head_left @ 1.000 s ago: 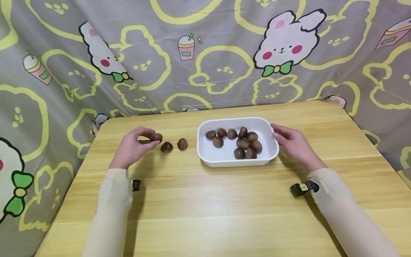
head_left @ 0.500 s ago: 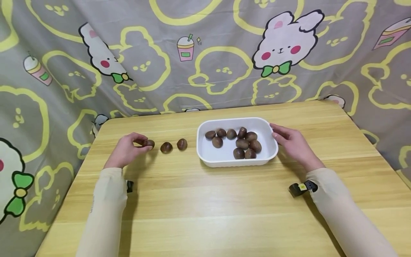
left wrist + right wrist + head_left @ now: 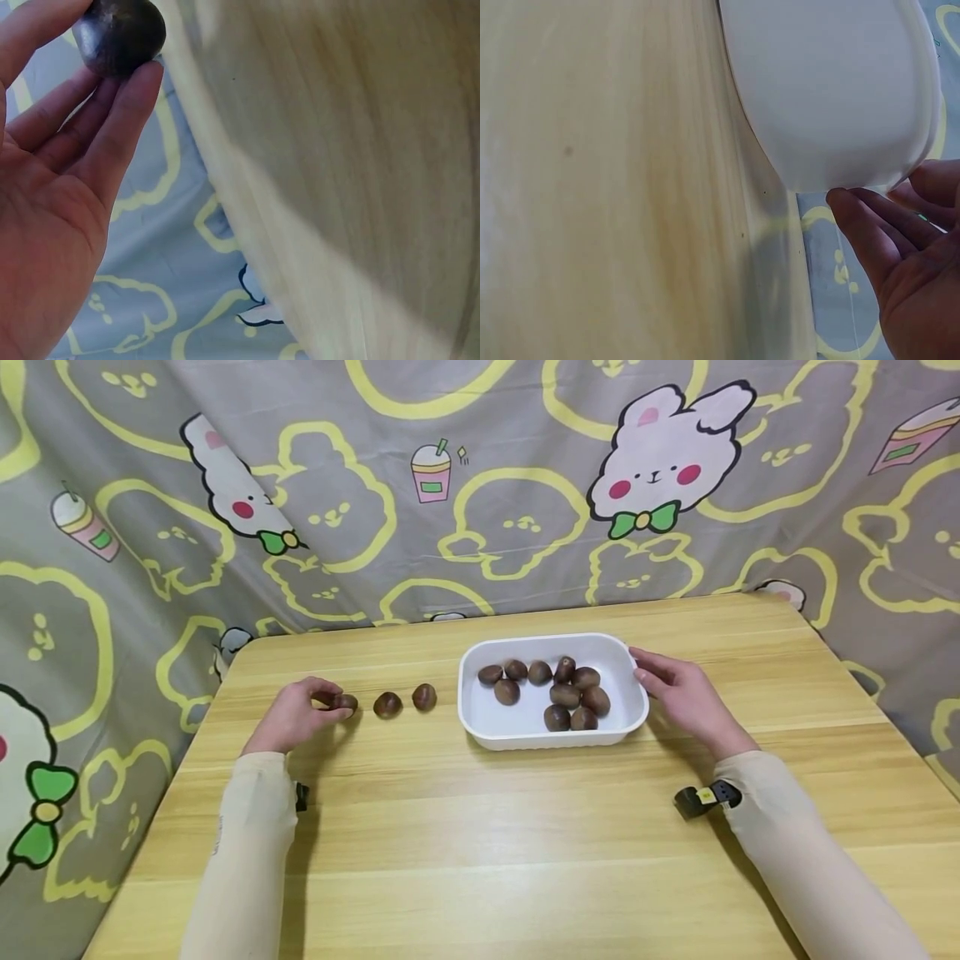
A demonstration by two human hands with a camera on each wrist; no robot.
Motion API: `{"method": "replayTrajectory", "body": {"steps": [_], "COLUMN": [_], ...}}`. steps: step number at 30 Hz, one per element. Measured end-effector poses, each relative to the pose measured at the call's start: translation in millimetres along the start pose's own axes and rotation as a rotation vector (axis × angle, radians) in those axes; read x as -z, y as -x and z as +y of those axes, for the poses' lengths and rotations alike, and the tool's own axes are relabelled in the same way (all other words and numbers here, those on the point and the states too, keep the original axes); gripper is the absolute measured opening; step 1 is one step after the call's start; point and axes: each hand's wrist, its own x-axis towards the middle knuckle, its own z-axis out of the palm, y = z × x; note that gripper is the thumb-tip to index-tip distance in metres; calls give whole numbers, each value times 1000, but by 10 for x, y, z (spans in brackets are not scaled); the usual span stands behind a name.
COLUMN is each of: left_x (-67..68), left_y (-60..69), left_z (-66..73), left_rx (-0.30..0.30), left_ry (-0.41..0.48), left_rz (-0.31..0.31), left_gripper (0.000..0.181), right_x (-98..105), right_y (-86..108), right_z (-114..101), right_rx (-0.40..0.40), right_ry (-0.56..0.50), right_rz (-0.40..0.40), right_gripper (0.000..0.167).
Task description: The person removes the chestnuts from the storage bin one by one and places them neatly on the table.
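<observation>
Grey cloth (image 3: 517, 435) with yellow outlines and cartoon bunnies hangs behind a wood-grain counter (image 3: 480, 852). From my remote seat, I see the left hand (image 3: 294, 717) over the counter's left part, its fingers (image 3: 131, 112) and thumb pinching one chestnut (image 3: 346, 703). That chestnut sits right at the fingertips, out ahead of the palm; whether it touches the wood, I cannot tell. Just beyond the tips, to the right, I count two loose chestnuts (image 3: 387, 705) lying near each other on the counter, slightly apart. Farther right I have a white container (image 3: 551, 742) with ten more chestnuts (image 3: 566, 695) inside, six of them bunched toward its right end. On that end, I see the right hand (image 3: 693, 703) holding the container, its fingertips against the outer wall. Pale sleeves (image 3: 243, 852) cover both arms.
</observation>
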Motion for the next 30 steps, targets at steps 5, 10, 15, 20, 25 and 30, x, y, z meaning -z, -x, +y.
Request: {"method": "replayTrajectory", "body": {"steps": [5,10,15,20,25,30], "left_x": [-34,-58,-70,-80,-87,-93], "left_y": [-13,-9,-3,0,-14,-11], "left_z": [-2,-29,-39,-9,11,25], "left_rx": [3,7,-4,-6,-8,-11], "left_ry": [-11,-20,-20,-21,-31,-30], "left_rz": [-18,-25,-23,-34,-43,-48], "left_gripper": [43,42,44,46,45,43], "right_x": [-2,-9,-9,-4,2,-3], "right_y": [3,-7,-11,-7,-2,-8], "right_z": [-3,6,17,24,26,22], "right_rx": [9,19,13,5,4,9], "right_ry": [5,10,-2,-11,-16,-12], "right_rz": [7,10,5,3,5,7], "right_gripper": [48,48,48,48,48,48]}}
